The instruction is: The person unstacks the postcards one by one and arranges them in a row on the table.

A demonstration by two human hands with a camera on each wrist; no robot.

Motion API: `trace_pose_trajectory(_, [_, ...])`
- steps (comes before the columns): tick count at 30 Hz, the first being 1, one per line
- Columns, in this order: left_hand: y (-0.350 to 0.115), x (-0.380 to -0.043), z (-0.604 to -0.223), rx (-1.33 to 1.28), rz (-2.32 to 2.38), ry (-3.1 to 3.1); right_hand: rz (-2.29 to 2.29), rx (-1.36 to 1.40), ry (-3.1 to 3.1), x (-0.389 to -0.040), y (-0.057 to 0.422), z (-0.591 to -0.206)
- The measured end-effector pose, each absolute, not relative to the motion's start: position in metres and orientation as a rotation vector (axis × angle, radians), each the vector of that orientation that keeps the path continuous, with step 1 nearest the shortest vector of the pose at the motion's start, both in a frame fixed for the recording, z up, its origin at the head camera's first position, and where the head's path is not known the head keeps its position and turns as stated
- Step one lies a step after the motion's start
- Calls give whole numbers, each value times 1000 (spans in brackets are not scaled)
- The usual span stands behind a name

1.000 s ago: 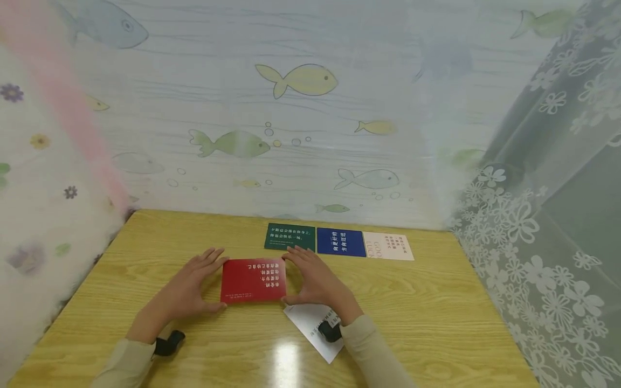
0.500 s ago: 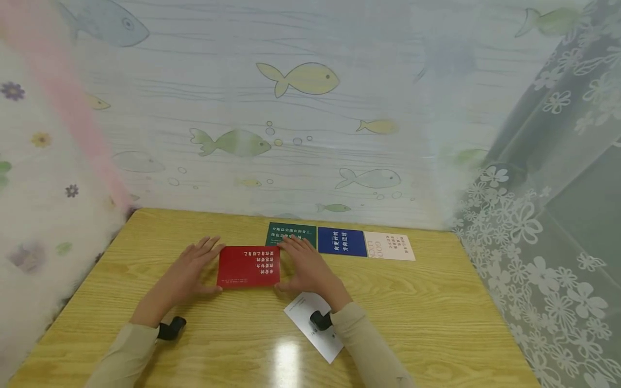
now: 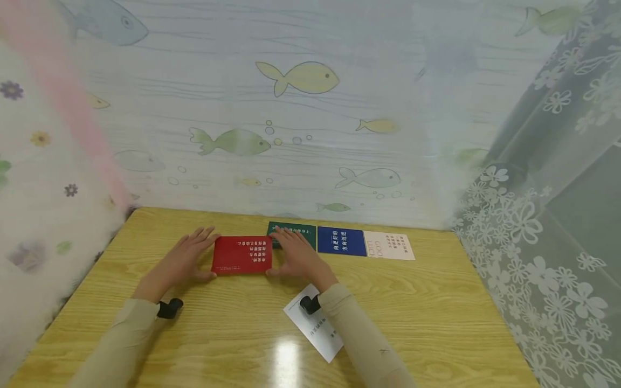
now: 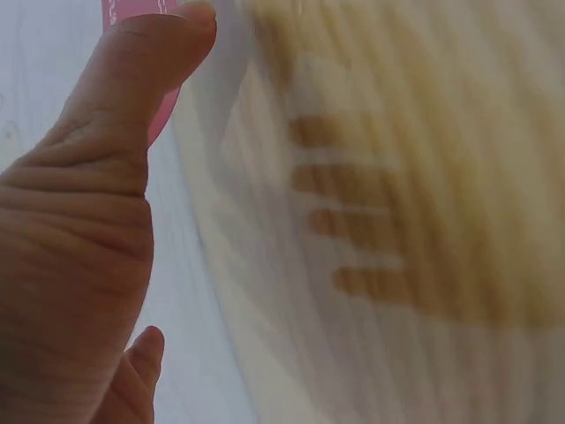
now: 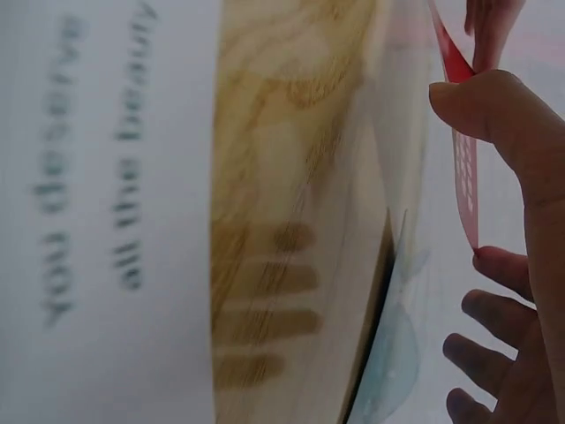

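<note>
A red card (image 3: 241,255) printed with white Chinese characters is held between both hands, raised above the table. My left hand (image 3: 179,264) grips its left edge, the thumb at the near corner and a finger at the far one. On the opposite edge, my right hand (image 3: 302,261) holds it the same way; the right wrist view shows the card (image 5: 466,168) nearly edge-on between thumb and index finger. Right fingers partly cover a green card (image 3: 305,237) behind them. Below the right wrist lies a white card (image 3: 315,331), partly hidden by the sleeve.
Beside the green card, a blue card (image 3: 342,241) and a pale pink card (image 3: 390,246) continue a row at the back of the wooden table (image 3: 218,345). A fish-patterned curtain (image 3: 310,161) hangs behind the table's far edge, and lace (image 3: 524,258) hangs at the right.
Both hands have carried the red card away from me and slightly left. My right fingers now overlap the green card, and more of the white card shows. The row of cards stays put.
</note>
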State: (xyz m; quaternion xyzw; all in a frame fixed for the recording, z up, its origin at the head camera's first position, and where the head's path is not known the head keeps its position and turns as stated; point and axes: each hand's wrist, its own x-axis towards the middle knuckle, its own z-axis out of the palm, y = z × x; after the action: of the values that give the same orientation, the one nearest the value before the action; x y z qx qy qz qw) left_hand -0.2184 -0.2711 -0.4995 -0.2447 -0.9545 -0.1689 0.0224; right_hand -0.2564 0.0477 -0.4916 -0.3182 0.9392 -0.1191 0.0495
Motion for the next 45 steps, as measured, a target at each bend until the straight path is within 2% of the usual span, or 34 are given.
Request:
trace_pose_trajectory(21, [-286, -285, -494, -780, -449, -3088, -542, -829, 2754, -311, 27, -497])
trace_pose_trajectory(45, [-286, -298, -489, -697, -452, -3225, -655, -833, 2666, -325, 20, -503])
